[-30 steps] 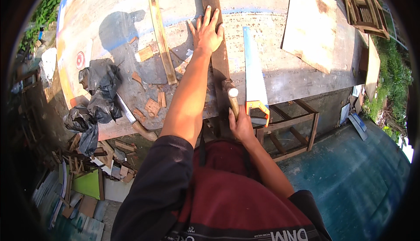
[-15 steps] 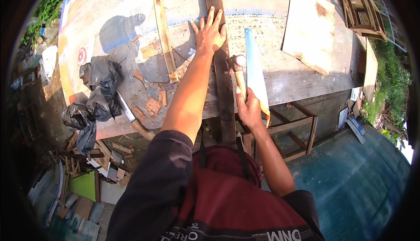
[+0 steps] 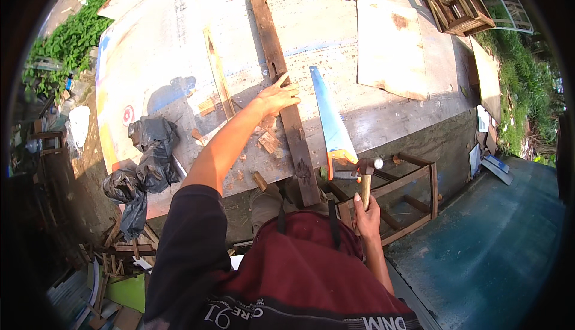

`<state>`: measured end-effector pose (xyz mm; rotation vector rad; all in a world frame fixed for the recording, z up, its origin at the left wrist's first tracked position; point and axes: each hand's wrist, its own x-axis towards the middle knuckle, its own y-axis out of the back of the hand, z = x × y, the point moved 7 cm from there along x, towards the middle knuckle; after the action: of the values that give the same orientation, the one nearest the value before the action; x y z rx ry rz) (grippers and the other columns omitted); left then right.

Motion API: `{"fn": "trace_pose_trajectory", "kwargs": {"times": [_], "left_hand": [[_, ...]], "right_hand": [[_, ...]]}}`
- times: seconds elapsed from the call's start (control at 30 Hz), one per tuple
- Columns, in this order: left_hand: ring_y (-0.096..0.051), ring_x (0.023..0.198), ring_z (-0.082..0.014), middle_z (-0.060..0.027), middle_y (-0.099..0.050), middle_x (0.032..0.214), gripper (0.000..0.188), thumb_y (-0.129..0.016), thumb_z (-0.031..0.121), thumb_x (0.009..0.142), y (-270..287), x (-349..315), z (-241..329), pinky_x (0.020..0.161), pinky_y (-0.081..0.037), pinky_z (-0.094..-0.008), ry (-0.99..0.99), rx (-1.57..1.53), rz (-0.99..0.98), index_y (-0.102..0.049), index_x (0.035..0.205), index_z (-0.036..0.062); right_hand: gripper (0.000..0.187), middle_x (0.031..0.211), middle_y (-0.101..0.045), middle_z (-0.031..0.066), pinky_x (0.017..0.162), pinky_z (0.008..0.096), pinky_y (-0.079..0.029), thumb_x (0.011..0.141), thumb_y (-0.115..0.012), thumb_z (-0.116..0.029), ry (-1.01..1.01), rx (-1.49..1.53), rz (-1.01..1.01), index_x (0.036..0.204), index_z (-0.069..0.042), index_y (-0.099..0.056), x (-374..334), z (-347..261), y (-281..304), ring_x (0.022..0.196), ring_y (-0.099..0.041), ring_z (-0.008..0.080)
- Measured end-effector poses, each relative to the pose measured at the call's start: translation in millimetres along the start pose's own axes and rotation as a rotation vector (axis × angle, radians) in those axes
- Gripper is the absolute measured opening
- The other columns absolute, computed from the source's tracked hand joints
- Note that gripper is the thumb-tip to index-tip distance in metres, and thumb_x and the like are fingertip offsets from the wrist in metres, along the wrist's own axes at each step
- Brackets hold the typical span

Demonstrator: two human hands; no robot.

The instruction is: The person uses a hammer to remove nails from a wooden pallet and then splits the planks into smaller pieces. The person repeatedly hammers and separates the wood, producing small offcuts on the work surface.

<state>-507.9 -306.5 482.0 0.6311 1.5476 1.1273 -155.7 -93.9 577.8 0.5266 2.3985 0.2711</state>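
Observation:
A long, dark, weathered wooden plank (image 3: 293, 135) lies lengthwise over the work surface, its near end jutting past the edge close to my body. My left hand (image 3: 277, 97) reaches across it at mid-length, fingers bent over the wood. Low on the right, my right hand (image 3: 368, 217) is wrapped round the wooden handle of a hammer (image 3: 366, 189), head up, beyond the table edge. Just past the hammer head lies a handsaw (image 3: 329, 114) with an orange and grey handle, its blade pointing away. The hammer head overlaps the saw handle in view.
A thin light wooden strip (image 3: 218, 75), wood scraps (image 3: 269, 142) and black plastic bags (image 3: 157, 141) lie left on the table (image 3: 197, 18). A pale sheet (image 3: 389, 48) and a wooden crate-like frame (image 3: 458, 6) are at right. Below the edge stands a wooden frame (image 3: 407, 189).
My left hand has shifted from lying flat and spread on the plank to bending over it, nearer me. The hammer has moved down and right, away from the saw blade. The view has shifted.

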Motion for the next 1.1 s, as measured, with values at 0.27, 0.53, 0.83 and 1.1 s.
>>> {"fn": "trace_pose_trajectory", "kwargs": {"times": [0.27, 0.53, 0.83, 1.1], "left_hand": [[-0.042, 0.145, -0.0198, -0.0045, -0.052, 0.151, 0.084, -0.078, 0.004, 0.068, 52, 7, -16, 0.129, -0.016, -0.0507, -0.03, -0.018, 0.091, -0.047, 0.146, 0.0102], [-0.046, 0.141, -0.0225, -0.0062, -0.056, 0.146, 0.081, -0.073, -0.005, 0.067, 144, 13, -33, 0.124, -0.024, -0.0559, 0.068, -0.126, 0.328, -0.051, 0.143, 0.0117], [-0.042, 0.144, -0.017, 0.0046, -0.053, 0.148, 0.081, -0.078, -0.005, 0.067, 36, 6, -14, 0.127, -0.022, -0.0556, 0.07, -0.13, 0.069, -0.054, 0.14, 0.018], [-0.03, 0.152, -0.0214, -0.0016, -0.041, 0.161, 0.069, -0.065, -0.007, 0.083, -4, -48, 16, 0.129, -0.017, -0.0514, 0.543, -0.38, 0.418, -0.05, 0.146, 0.0177]], "right_hand": [[0.035, 0.063, -0.044, -0.0025, 0.037, 0.024, -0.037, 0.103, -0.061, -0.04, -0.002, 0.3, 0.366, 0.097, -0.006, -0.051, -67, 32, 77, 0.042, -0.043, 0.0067], [0.038, 0.064, -0.045, -0.0014, 0.038, 0.0251, -0.037, 0.106, -0.054, -0.044, -0.076, 0.479, 0.485, 0.098, -0.007, -0.052, -61, 62, 108, 0.044, -0.044, 0.0072], [0.034, 0.066, -0.049, -0.0007, 0.041, 0.0245, -0.038, 0.109, -0.048, -0.034, -0.024, 0.289, 0.258, 0.107, -0.001, -0.058, -66, 57, 65, 0.046, -0.046, 0.0067], [0.023, 0.068, -0.053, -0.0018, 0.044, 0.0243, -0.042, 0.1, -0.066, -0.016, -0.032, 0.228, -0.175, 0.113, 0.001, -0.059, -33, -19, -1, 0.05, -0.05, 0.0058]]}}
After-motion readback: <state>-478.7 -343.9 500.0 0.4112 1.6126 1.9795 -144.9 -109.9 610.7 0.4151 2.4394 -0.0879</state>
